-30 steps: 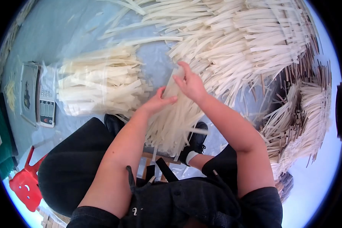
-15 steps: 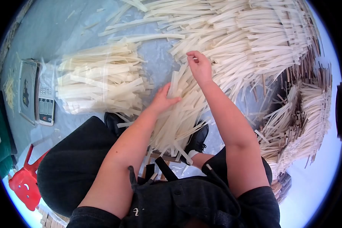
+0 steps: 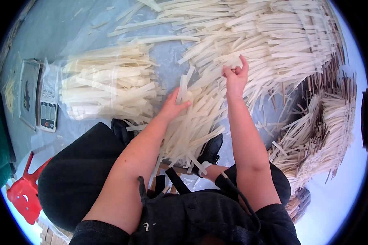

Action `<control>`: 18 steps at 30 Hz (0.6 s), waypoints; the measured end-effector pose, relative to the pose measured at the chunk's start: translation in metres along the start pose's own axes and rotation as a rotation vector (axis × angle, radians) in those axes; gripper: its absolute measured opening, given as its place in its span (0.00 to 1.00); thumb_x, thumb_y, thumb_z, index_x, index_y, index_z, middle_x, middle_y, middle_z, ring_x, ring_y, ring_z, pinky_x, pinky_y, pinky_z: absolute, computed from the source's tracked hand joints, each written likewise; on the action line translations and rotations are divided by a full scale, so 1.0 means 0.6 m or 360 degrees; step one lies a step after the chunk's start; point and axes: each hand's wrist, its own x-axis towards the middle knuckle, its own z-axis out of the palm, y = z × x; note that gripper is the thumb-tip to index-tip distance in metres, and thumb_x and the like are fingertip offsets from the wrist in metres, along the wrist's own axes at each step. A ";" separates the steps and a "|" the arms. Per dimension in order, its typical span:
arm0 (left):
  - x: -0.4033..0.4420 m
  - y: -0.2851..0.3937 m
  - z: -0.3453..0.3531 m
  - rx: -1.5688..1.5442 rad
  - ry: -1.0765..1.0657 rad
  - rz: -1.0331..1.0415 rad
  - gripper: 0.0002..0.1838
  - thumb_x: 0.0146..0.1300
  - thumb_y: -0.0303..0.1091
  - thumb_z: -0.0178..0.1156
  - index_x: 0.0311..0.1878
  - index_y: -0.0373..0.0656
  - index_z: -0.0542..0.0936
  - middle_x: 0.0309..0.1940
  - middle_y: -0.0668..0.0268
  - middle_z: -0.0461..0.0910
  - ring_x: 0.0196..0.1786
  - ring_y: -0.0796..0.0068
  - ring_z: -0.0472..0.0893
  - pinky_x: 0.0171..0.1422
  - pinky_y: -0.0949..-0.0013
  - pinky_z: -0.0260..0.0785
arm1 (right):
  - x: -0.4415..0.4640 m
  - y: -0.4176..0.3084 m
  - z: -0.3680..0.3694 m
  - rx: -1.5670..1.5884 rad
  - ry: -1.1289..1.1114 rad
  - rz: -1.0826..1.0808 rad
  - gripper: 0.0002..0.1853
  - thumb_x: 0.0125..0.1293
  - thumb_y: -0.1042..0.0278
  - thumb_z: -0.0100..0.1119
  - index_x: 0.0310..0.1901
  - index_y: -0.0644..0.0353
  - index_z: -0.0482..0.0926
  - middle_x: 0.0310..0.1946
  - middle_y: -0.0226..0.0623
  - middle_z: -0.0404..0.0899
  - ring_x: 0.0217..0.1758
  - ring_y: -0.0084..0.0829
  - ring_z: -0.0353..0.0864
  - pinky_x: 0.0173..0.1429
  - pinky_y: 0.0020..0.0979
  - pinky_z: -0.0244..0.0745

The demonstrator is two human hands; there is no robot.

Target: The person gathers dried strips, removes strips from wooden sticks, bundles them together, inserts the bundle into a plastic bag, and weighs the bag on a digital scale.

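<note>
Here, in the head camera's view, the left hand [image 3: 176, 107] sits near the middle of the frame, its thumb spread apart from its fingers, against the left side of a loose heap of pale strips [image 3: 192, 126]. That heap lies between and below the hands, reaching down toward the black shoe [image 3: 211, 152] at lower centre. The right hand [image 3: 235, 78] is up and to the right, over the edge of the large pile [image 3: 282, 45] that fills the upper right, its index finger raised and its other fingers curled toward the thumb. It seems to pinch the end of a pale strip, though the strips blend together there and I can't be sure.

Left of centre, more strips lie in a bundle [image 3: 110, 83] under clear plastic, just beside the scale [image 3: 48, 110] at the left. At the right of the frame is another stack [image 3: 329, 132], with thin brown stems among its strips. A red object [image 3: 25, 198] is at lower left.
</note>
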 end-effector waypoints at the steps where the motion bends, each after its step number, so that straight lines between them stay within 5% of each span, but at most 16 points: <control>1: 0.004 -0.006 0.001 -0.0002 0.0005 0.0001 0.46 0.53 0.50 0.70 0.74 0.55 0.60 0.68 0.50 0.63 0.70 0.53 0.64 0.72 0.57 0.58 | 0.007 -0.017 -0.001 0.0001 -0.0005 -0.0002 0.34 0.57 0.82 0.63 0.66 0.57 0.63 0.30 0.29 0.75 0.32 0.20 0.75 0.40 0.23 0.75; 6: -0.003 0.007 -0.010 0.0102 0.0035 -0.0100 0.40 0.55 0.50 0.68 0.70 0.54 0.66 0.62 0.53 0.68 0.65 0.55 0.69 0.68 0.59 0.63 | 0.026 -0.137 -0.005 0.0063 0.0085 -0.0722 0.31 0.58 0.82 0.63 0.64 0.60 0.64 0.30 0.27 0.74 0.30 0.16 0.72 0.37 0.18 0.70; 12: 0.009 -0.014 -0.007 0.0202 0.0063 -0.0075 0.37 0.56 0.48 0.68 0.69 0.57 0.68 0.61 0.54 0.69 0.64 0.56 0.70 0.67 0.59 0.64 | -0.016 -0.269 -0.009 0.0300 0.0005 -0.0970 0.22 0.65 0.82 0.55 0.60 0.64 0.68 0.36 0.34 0.80 0.36 0.21 0.78 0.42 0.22 0.75; 16: 0.016 -0.020 -0.005 0.0090 0.0020 -0.0160 0.32 0.59 0.43 0.68 0.67 0.51 0.71 0.61 0.57 0.71 0.64 0.64 0.71 0.68 0.62 0.63 | -0.034 -0.323 -0.033 0.0677 -0.0395 -0.0553 0.19 0.67 0.78 0.52 0.60 0.64 0.69 0.38 0.39 0.81 0.37 0.26 0.80 0.41 0.26 0.77; 18: 0.038 -0.062 -0.001 -0.0182 -0.0077 -0.0118 0.29 0.61 0.39 0.67 0.65 0.47 0.72 0.56 0.63 0.77 0.58 0.71 0.75 0.64 0.65 0.66 | -0.032 -0.300 -0.052 0.0856 -0.0749 -0.0003 0.20 0.67 0.76 0.52 0.60 0.64 0.68 0.40 0.43 0.81 0.38 0.30 0.81 0.41 0.27 0.78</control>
